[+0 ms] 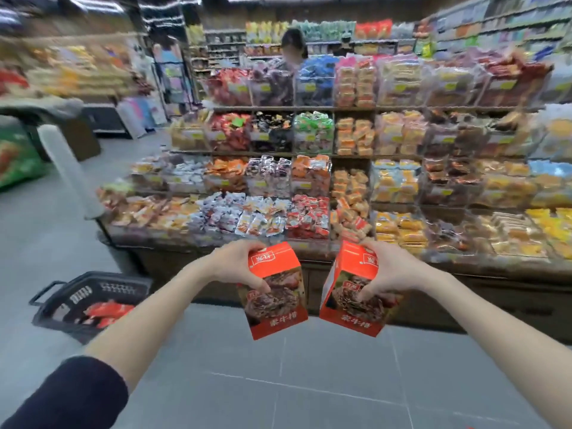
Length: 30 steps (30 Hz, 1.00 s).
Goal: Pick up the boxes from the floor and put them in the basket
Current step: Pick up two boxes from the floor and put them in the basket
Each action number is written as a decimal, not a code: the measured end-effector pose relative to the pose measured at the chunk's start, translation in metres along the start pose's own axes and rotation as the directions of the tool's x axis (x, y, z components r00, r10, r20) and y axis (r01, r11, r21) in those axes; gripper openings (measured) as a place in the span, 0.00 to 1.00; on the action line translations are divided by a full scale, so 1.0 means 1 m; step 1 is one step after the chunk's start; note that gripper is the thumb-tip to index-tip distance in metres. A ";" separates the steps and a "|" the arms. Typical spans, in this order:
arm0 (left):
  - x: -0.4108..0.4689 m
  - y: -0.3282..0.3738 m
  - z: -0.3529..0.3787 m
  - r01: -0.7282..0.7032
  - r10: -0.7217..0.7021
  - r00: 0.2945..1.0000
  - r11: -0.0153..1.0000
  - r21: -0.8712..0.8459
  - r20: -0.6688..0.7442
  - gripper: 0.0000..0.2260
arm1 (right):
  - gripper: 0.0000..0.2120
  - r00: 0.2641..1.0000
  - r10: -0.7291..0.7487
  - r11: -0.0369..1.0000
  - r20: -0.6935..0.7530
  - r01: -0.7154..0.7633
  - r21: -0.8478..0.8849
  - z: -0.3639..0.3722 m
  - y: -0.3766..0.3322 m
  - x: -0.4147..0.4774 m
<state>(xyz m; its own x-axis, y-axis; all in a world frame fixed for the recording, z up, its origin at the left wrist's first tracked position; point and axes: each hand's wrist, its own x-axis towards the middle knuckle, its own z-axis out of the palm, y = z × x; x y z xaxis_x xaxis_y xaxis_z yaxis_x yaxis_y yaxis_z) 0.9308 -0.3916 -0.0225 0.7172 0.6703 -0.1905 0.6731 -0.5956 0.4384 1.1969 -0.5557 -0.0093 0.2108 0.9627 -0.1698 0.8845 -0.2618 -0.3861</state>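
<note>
Clutching one red box each, both hands are held out in front of the body above the grey tiled floor. The left hand closes over the top of the left box, thumb on its printed front and fingers curled behind the upper edge. The right hand clamps the right box the same way, thumb pressed on the front picture, fingers wrapped over the top. The two boxes hang tilted, their lower ends leaning towards each other, near but apart, and neither touches the floor. A dark sleeve covers the left upper arm.

Down to the left, on the floor, sits a black basket with its handle lowered; red packs already lie inside it. Beyond the hands rises a tiered shelf crowded with bagged snacks in clear bins. Another person stands behind that shelf, partly hidden and blurred.
</note>
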 end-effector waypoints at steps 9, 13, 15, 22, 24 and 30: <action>-0.173 -0.181 -0.081 0.307 -0.324 0.932 0.944 -0.122 -0.165 0.40 | 0.50 0.923 -0.370 0.928 0.108 0.374 -0.010 0.064 -0.228 0.095; -0.250 -0.248 -0.106 0.411 -0.446 0.866 0.892 -0.187 -0.226 0.43 | 0.48 0.855 -0.490 0.868 0.170 0.497 -0.002 0.108 -0.330 0.123; -0.286 -0.280 -0.113 0.451 -0.493 0.834 0.868 -0.208 -0.248 0.43 | 0.48 0.812 -0.549 0.831 0.200 0.555 0.027 0.130 -0.376 0.133; -0.381 -0.360 -0.127 0.565 -0.629 0.709 0.777 -0.277 -0.318 0.42 | 0.50 0.681 -0.677 0.724 0.279 0.685 0.084 0.195 -0.519 0.161; -0.398 -0.384 -0.128 0.594 -0.658 0.681 0.753 -0.284 -0.320 0.43 | 0.50 0.639 -0.709 0.687 0.299 0.721 0.090 0.212 -0.552 0.172; -0.423 -0.463 -0.140 0.676 -0.753 0.589 0.658 -0.332 -0.294 0.44 | 0.45 0.537 -0.770 0.604 0.343 0.788 0.121 0.261 -0.644 0.218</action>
<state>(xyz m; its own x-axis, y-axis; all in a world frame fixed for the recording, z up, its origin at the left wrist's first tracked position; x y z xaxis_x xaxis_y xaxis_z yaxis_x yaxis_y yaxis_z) 0.2906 -0.3376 -0.0217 -0.1369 0.9733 -0.1844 0.8677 0.2076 0.4516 0.5652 -0.1951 -0.0342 -0.7111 0.6952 -0.1050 0.6495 0.5923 -0.4767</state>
